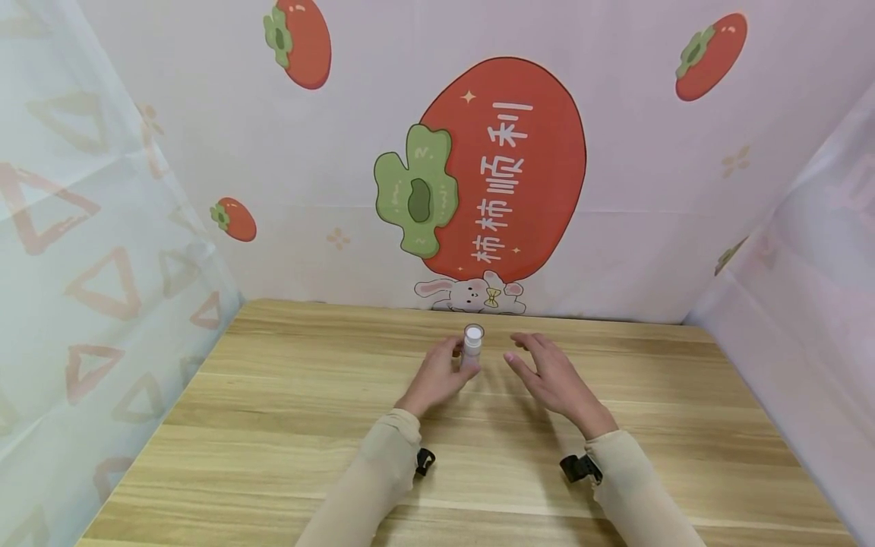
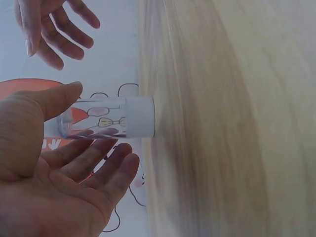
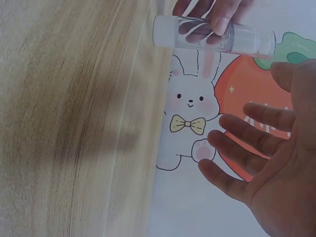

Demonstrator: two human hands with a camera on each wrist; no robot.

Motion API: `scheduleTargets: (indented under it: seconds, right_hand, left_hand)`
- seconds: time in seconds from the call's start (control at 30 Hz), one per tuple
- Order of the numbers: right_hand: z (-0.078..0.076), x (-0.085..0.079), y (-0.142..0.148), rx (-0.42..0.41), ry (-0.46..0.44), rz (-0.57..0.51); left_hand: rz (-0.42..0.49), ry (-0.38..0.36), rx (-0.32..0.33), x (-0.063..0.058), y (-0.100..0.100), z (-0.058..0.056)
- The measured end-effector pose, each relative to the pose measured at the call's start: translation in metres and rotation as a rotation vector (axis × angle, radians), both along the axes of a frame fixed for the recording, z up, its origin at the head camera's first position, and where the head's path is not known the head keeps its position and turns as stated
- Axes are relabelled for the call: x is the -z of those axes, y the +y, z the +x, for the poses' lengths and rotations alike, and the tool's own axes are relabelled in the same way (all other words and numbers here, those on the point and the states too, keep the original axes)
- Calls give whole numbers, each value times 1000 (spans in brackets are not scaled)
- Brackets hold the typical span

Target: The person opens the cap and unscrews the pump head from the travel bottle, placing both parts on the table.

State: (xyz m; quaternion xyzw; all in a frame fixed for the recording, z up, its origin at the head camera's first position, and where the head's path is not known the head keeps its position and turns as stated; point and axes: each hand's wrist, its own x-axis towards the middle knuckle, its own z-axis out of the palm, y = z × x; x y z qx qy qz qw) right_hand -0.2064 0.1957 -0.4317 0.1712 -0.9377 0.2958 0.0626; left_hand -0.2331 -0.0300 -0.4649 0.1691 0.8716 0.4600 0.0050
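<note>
Bottle [image 1: 472,349] upright near the back edge of the worktop [image 1: 287,425], about midway along

Left hand [image 1: 440,374] has it between thumb and fingers. Right hand [image 1: 555,377] is close by, free, fingers loosely spread. Cartoon cloth [image 1: 629,213] behind.

Wood-grain table [image 1: 287,425], pale backdrop [image 1: 636,190], printed red persimmon [image 1: 547,175], rabbit [image 1: 468,295] with yellow bow [image 1: 492,297]
</note>
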Motion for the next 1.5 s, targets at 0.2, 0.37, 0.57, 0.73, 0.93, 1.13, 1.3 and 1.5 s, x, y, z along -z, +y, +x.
scheduleTargets:
  seconds: [0.2, 0.37, 0.57, 0.73, 0.93, 1.13, 1.3, 1.5]
  right_hand:
    - [0, 0, -1, -3, 3, -3]
    - [0, 1, -1, -3, 11, -7]
    - [1, -1, -2, -9, 10, -26]
    - [1, -2, -2, -9, -12, -54]
    - [0, -5, -1, -17, -20, -86]
    - [0, -8, -1, -34, -42, -129]
    - [-2, -9, -2, -65, -48, -157]
    - [-4, -11, -6, -104, -51, -191]
  left_hand:
    - [53, -28, -34, 1, 4, 0]
    - [80, -11, -58, 2, 6, 0]
    - [109, 9, -68, 3, 6, -1]
    - [112, 36, -75, 1, 4, 0]
    - [68, 85, -84, -5, 1, 4]
    - [18, 121, -89, -13, -2, 9]
    - [-24, 180, -77, -17, -4, 12]
    - [-83, 262, -59, -19, -6, 13]
